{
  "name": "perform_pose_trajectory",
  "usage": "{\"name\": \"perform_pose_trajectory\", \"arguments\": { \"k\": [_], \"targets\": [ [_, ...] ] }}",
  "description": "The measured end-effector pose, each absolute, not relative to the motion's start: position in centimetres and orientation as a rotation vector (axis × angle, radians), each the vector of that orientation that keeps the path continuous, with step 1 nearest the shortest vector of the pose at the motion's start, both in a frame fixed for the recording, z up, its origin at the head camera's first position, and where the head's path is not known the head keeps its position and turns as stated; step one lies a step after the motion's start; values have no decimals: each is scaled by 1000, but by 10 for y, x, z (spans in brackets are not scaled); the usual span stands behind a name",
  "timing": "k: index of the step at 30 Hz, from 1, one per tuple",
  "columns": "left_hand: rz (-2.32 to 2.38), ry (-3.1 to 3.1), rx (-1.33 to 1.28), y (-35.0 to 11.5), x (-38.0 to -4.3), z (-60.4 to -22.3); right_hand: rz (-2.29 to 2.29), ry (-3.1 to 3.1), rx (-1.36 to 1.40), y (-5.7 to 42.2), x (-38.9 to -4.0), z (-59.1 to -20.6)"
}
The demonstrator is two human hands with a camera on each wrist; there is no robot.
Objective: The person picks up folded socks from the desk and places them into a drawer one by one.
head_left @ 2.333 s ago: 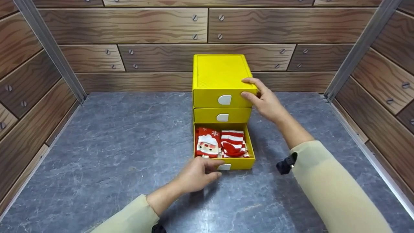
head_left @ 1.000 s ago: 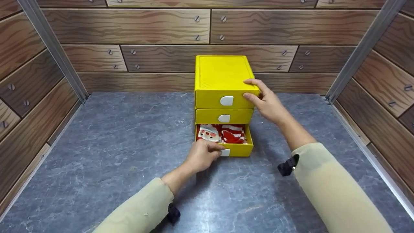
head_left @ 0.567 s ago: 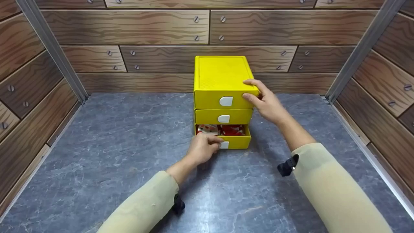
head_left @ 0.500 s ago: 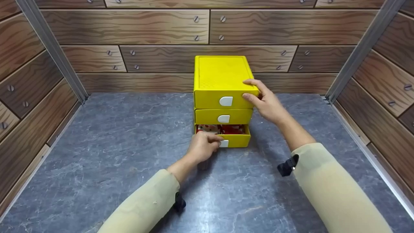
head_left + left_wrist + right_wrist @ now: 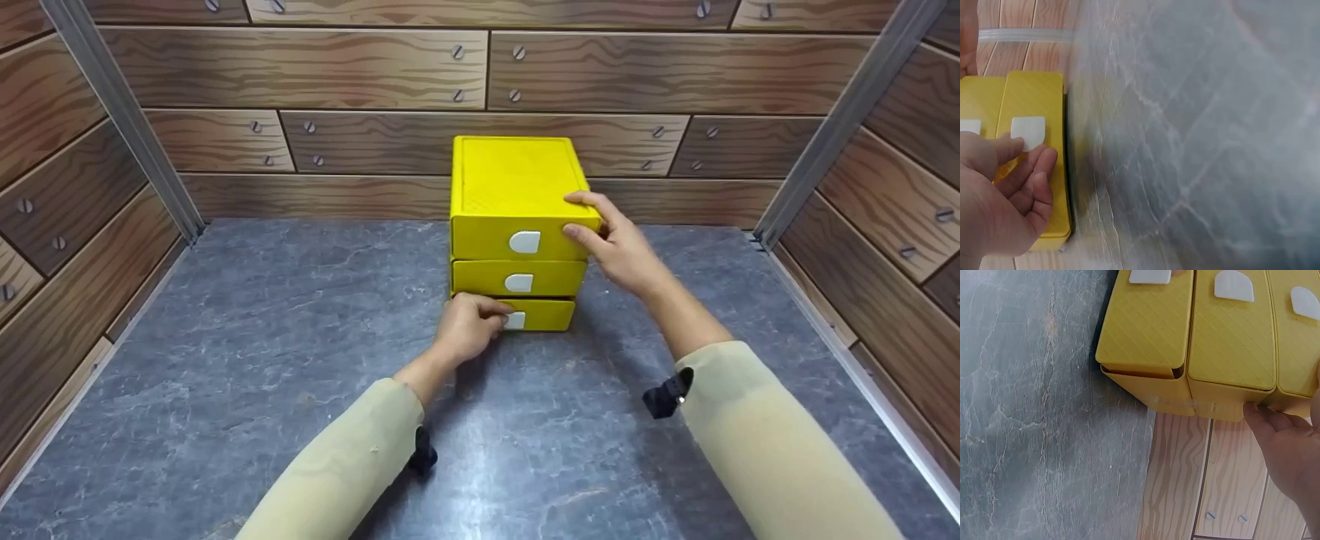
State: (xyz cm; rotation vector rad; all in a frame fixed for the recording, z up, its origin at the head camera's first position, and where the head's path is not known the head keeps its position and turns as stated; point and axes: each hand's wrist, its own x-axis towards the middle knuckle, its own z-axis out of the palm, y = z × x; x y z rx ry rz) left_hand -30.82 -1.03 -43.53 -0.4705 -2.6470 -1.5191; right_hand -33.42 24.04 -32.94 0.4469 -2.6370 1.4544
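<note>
A yellow drawer unit (image 5: pixel 517 176) with three stacked drawers stands at the back middle of the table. My left hand (image 5: pixel 466 328) pinches the white pull tab (image 5: pixel 515 321) on the bottom drawer (image 5: pixel 551 316); in the left wrist view thumb and fingertips meet at that tab's edge. The right wrist view shows a narrow gap behind the bottom drawer's front (image 5: pixel 1143 326). With fingers on the top and side and thumb on the front, my right hand (image 5: pixel 622 251) grips the unit's upper right corner. The drawer's contents are hidden.
The unit rests on a grey marbled tabletop (image 5: pixel 300 337). Wood-patterned panels (image 5: pixel 375 67) rise behind and at both sides, with metal posts (image 5: pixel 112 112) in the corners. Black straps (image 5: pixel 664 394) hang at both sleeve cuffs.
My left hand has pushed the bottom drawer back into the unit, from well pulled out to nearly flush. The red and white folded socks inside have gone from sight. My right hand keeps its hold.
</note>
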Motion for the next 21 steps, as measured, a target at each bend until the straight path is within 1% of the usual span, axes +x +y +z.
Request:
{"name": "perform_pose_trajectory", "arguments": {
  "k": [5, 7, 15, 19, 21],
  "targets": [
    [-1431, -2645, -453, -8, -316, -436, 1478, -2624, 475, 234, -316, -314],
    [-1455, -2645, -431, -7, -318, -436, 1473, -2621, 478, 233, -314, -311],
    [-1458, -2653, -434, -7, -315, -434, 1455, -2639, 472, 246, -342, -330],
    [-1464, -2631, -510, -16, -304, -427, 1528, -2568, 533, 254, -346, -332],
    [-1429, -2611, -542, -25, -296, -423, 1550, -2537, 522, 259, -342, -334]
  ]
}}
